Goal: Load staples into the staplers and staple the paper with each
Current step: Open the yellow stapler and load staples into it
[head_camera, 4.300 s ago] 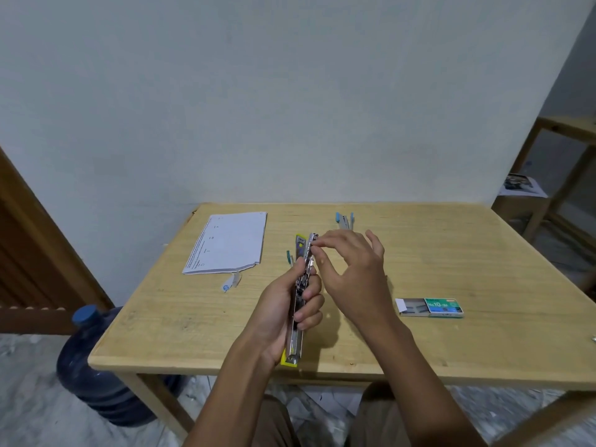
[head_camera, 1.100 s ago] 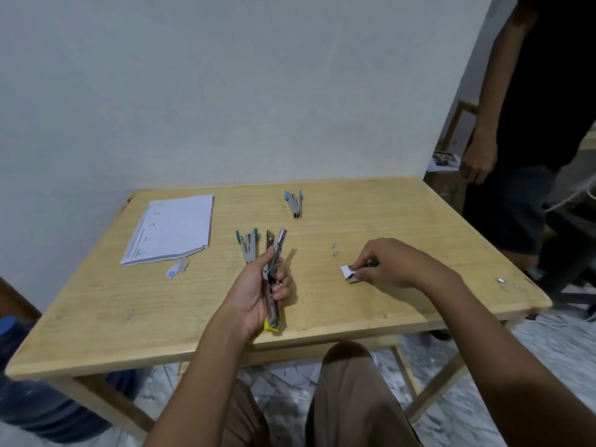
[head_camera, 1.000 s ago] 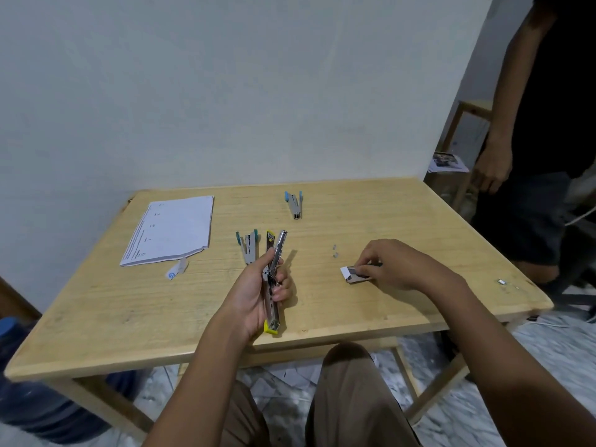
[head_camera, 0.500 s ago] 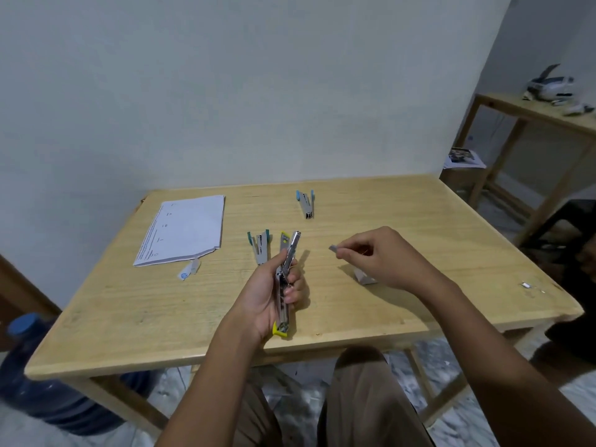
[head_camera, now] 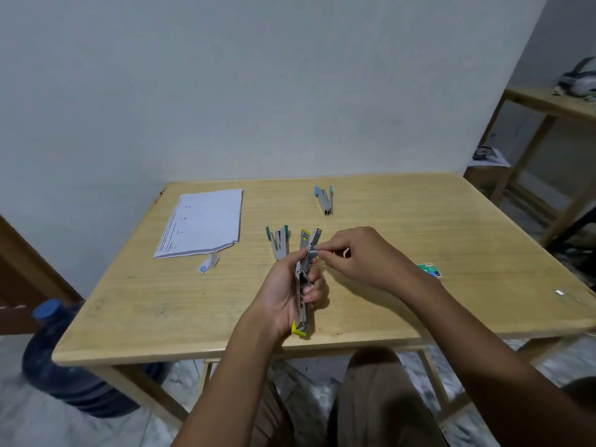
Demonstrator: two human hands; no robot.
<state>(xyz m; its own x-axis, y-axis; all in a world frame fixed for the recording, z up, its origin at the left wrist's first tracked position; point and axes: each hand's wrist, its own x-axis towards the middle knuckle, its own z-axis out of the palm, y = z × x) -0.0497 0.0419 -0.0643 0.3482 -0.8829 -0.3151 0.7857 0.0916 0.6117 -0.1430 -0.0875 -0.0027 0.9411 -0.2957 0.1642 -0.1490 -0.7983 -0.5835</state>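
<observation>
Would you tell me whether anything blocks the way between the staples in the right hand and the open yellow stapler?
Nothing visible does: the right hand pinches the staple strip right against the open yellow stapler gripped by the left hand.

Found pale matt wood, finely grained, across the table. Noted bright smooth metal along the yellow-ended stapler above the near edge, capped in plastic, and dull grey metal on the staple strip at its tip. Saw grey metal with plastic tips on the teal-tipped stapler and the blue-tipped stapler. Registered matt white paper in the stack by the far left corner, printed card on the staple box.
</observation>
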